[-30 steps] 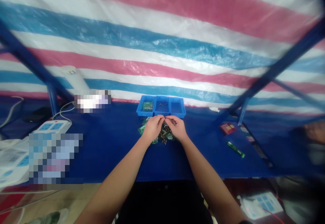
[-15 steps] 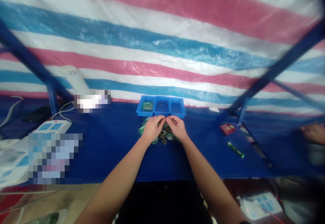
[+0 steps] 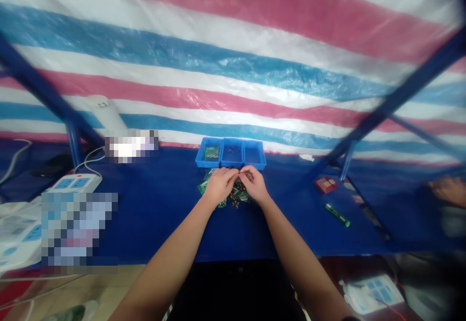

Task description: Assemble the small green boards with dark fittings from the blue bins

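Note:
My left hand [image 3: 219, 184] and my right hand [image 3: 255, 184] meet over a small pile of green circuit boards and dark parts [image 3: 235, 194] on the blue table [image 3: 163, 214]. Both hands are closed in a pinch, fingertips nearly touching each other. What they pinch is too small to make out. Just beyond the hands stand three joined blue bins [image 3: 232, 152]; the left one holds green pieces, the middle one a few dark bits.
A white power strip [image 3: 74, 182] with cables lies at the left. A red box [image 3: 326, 183] and a green stick [image 3: 337, 214] lie at the right. Blue frame struts [image 3: 386, 107] slant at both sides. Another person's hand [image 3: 446, 190] shows at the far right.
My hands stay over the pile; the fingertips have drawn slightly closer together and lower. Nothing else has moved.

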`<state>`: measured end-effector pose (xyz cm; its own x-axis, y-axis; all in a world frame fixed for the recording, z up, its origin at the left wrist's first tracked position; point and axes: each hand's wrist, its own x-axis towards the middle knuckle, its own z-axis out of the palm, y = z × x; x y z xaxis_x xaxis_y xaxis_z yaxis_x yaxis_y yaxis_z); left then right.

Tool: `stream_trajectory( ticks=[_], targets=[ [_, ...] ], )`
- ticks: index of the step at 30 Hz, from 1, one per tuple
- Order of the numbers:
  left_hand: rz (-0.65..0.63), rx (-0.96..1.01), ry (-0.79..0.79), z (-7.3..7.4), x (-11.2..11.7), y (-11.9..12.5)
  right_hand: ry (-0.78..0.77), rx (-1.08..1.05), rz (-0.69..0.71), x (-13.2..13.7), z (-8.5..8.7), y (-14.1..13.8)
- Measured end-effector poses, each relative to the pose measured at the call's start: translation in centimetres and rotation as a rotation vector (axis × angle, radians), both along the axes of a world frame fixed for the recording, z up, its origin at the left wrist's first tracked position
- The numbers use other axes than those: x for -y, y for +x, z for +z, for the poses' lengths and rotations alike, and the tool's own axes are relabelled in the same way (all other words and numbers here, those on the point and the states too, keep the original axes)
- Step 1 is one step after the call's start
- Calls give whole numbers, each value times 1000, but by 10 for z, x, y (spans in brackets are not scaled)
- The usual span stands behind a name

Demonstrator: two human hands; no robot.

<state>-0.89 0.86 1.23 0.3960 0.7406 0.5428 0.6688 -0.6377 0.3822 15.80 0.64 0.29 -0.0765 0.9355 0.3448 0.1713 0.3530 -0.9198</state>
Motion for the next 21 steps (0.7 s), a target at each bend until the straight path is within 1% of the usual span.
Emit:
stream_trajectory(
  ticks=[7,13,21],
  targets=[
    [13,11,-4,2,0,0,8,20,-19,-1,-1,0],
    [25,43,-8,-1,-2,0,42,55,-50,-1,-2,0],
    [43,103,-8,-4,-1,0,46,57,-72,0,0,0]
  ],
)
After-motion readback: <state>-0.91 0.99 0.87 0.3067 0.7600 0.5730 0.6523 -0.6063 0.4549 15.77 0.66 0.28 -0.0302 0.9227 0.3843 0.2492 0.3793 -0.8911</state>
